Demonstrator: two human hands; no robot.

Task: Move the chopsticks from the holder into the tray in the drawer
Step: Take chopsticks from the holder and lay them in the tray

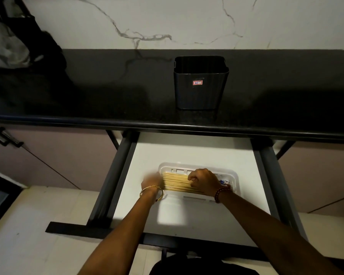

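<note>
Several pale wooden chopsticks [176, 182] lie side by side in a white plastic tray [232, 175] inside the open white drawer [187, 151]. My left hand [152, 181], blurred, presses against their left ends. My right hand [204, 180] rests on their right half with its fingers curled over them. The dark holder [200, 84] stands upright on the black counter above the drawer, and nothing shows inside it.
The black counter edge [167, 126] overhangs the drawer's back. Dark drawer rails [115, 175] run along both sides. A crumpled bag and dark cloth [18, 40] sit at the counter's far left. A small blue-and-white item [224, 182] lies at the tray's right end.
</note>
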